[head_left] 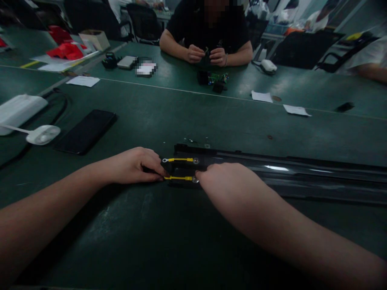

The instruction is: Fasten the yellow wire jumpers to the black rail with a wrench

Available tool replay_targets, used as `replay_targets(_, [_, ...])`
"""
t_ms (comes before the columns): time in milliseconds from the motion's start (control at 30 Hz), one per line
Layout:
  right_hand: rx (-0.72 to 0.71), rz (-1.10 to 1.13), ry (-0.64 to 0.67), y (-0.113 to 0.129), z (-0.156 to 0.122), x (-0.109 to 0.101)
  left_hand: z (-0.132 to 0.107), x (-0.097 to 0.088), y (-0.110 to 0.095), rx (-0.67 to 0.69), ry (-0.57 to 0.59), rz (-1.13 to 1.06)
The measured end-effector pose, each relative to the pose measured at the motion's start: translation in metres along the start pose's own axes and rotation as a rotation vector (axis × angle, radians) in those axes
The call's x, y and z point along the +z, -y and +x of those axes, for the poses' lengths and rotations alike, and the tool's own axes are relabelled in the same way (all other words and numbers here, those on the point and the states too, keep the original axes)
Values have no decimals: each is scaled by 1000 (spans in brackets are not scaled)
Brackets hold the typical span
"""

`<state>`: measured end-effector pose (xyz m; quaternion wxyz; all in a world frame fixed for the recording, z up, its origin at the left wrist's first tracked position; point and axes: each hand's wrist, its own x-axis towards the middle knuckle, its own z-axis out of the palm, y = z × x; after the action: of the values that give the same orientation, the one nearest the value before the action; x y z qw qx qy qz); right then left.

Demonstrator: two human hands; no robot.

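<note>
A long, glossy black strip-shaped part (305, 179) lies across the table, running off to the right. Two short yellow wires stick out at its left end, each meeting a small clear round piece. The far yellow wire (180, 160) ends in a bare metal ring terminal (165, 160). At the tip of the near yellow wire (178, 178), my left hand (136, 165) is closed in a pinch. My right hand (229, 181) rests over the black part, its curled fingers by the near round piece (195, 179); what they hold is hidden.
A dark phone (86, 131), white charger (44, 134) and white box-shaped device (21, 110) lie at left. Opposite, a person's hands (207, 54) hold a small item behind a green circuit board (216, 77). Paper slips (261, 96) lie along the table seam.
</note>
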<state>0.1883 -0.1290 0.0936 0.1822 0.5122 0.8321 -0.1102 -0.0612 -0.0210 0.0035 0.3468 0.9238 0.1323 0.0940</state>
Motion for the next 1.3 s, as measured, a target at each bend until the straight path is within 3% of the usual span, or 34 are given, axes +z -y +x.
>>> replay_targets(133, [18, 11, 7, 2, 0, 1, -1, 0, 2, 0, 5, 9])
replay_targets(367, [-148, -83, -57, -15, 8, 1, -2, 0, 2, 2, 15, 11])
replay_targets(500, [-92, -39, -53, -8, 6, 1, -1, 0, 1, 5, 18, 15])
replay_targets(667, [31, -3, 43, 6, 2, -2, 0, -1, 0, 6, 21, 8])
replay_targets(1000, [-168, -78, -87, -19, 11, 3, -1, 0, 2, 2, 17, -1])
replay_targets(1300, [0, -37, 25, 7, 0, -2, -1, -1, 1, 7, 13, -2])
